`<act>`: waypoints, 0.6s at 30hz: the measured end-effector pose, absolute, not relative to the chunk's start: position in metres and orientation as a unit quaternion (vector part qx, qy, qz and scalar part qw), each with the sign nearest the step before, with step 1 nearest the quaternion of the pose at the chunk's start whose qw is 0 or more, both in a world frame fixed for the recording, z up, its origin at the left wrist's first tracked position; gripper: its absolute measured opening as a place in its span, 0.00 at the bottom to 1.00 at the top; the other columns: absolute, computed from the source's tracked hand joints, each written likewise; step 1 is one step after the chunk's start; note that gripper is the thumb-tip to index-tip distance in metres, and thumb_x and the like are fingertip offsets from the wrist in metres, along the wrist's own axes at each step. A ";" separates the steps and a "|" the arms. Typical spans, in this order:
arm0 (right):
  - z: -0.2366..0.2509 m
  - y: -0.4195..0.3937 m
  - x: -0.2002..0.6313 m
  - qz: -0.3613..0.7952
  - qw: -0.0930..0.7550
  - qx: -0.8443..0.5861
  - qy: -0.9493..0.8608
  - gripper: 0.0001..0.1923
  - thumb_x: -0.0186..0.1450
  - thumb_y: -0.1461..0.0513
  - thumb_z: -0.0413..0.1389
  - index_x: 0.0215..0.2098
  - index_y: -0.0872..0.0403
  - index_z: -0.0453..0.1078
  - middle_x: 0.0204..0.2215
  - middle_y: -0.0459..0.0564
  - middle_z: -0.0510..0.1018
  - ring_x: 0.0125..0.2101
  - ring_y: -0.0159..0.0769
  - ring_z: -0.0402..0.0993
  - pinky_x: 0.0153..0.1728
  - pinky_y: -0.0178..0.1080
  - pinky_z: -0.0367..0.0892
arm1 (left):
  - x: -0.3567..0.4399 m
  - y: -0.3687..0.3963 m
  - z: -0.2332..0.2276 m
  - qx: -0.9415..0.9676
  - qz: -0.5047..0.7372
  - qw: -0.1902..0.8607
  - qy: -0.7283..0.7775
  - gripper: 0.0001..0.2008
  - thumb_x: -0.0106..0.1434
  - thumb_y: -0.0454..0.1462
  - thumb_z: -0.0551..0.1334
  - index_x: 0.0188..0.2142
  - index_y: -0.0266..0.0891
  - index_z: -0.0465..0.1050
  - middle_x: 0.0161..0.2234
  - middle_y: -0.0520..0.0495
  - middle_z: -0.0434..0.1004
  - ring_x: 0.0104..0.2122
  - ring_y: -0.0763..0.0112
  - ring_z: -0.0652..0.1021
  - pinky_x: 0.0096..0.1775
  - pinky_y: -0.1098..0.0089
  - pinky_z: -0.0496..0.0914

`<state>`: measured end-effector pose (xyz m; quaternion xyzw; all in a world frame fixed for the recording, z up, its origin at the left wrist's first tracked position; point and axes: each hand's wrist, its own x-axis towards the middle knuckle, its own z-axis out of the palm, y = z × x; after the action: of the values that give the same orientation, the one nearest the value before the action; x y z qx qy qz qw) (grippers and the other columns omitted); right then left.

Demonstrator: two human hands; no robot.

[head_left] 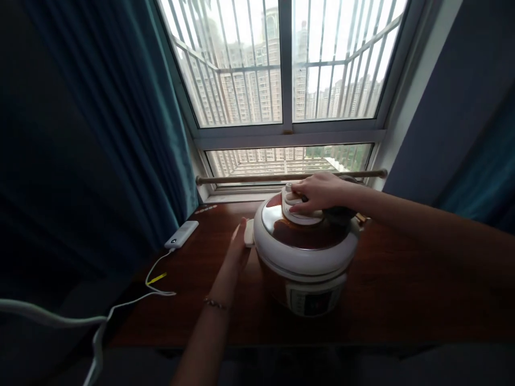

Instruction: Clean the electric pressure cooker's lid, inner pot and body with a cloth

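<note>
A round electric pressure cooker (308, 268) with a white rim, a shiny brown lid top and a front control panel (314, 300) stands on the wooden table. My right hand (319, 192) lies over the white lid handle (287, 201), its fingers wrapped round it. Beneath that wrist is a dark shape (340, 214) that I cannot make out. At the cooker's left side, my left hand (240, 241) is closed on the white side handle (249, 234). Its fingers are partly hidden. A beaded bracelet (215, 303) circles the left wrist.
To the left on the brown table (189, 316) lies a white power strip (182, 235), its cable (132, 301) trailing off the edge. A yellow tag (157, 279) is by the cable. Blue curtain (132, 107) hangs at left. Behind the cooker are a rail (241, 178) and a barred window.
</note>
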<state>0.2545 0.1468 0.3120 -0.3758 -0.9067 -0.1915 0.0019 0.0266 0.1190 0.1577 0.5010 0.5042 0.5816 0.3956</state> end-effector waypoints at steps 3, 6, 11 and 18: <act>0.307 0.145 0.250 -0.242 -0.004 -0.376 -0.895 0.31 0.62 0.43 0.38 0.41 0.58 0.68 0.32 0.58 0.77 0.28 0.42 0.71 0.27 0.38 0.51 | 0.028 0.114 0.163 0.457 0.592 0.503 0.432 0.27 0.52 0.56 0.58 0.38 0.35 0.69 0.29 0.46 0.73 0.26 0.70 0.73 0.27 0.72 0.66; 0.306 0.139 0.249 -0.262 0.001 -0.362 -0.894 0.29 0.63 0.46 0.38 0.41 0.60 0.67 0.30 0.59 0.77 0.26 0.40 0.71 0.26 0.38 0.50 | 0.023 0.112 0.171 0.429 0.555 0.547 0.456 0.28 0.46 0.53 0.65 0.40 0.36 0.68 0.27 0.48 0.73 0.24 0.72 0.73 0.23 0.75 0.64; 0.302 0.137 0.244 -0.281 0.024 -0.369 -0.886 0.26 0.64 0.48 0.39 0.36 0.60 0.67 0.25 0.57 0.76 0.24 0.38 0.70 0.23 0.37 0.48 | 0.020 0.109 0.179 0.423 0.520 0.558 0.489 0.28 0.46 0.54 0.64 0.40 0.37 0.68 0.27 0.49 0.73 0.22 0.72 0.72 0.21 0.75 0.63; 0.302 0.146 0.251 -0.276 0.039 -0.367 -0.888 0.26 0.62 0.45 0.41 0.31 0.57 0.68 0.23 0.54 0.75 0.23 0.37 0.69 0.24 0.36 0.49 | 0.019 0.107 0.176 0.414 0.524 0.574 0.474 0.28 0.48 0.57 0.61 0.41 0.39 0.68 0.30 0.49 0.73 0.24 0.72 0.72 0.23 0.74 0.63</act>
<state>0.2505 0.1461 0.3017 -0.3671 -0.8875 -0.2758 0.0392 0.0189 0.1066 0.1761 0.4138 0.4740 0.5235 0.5745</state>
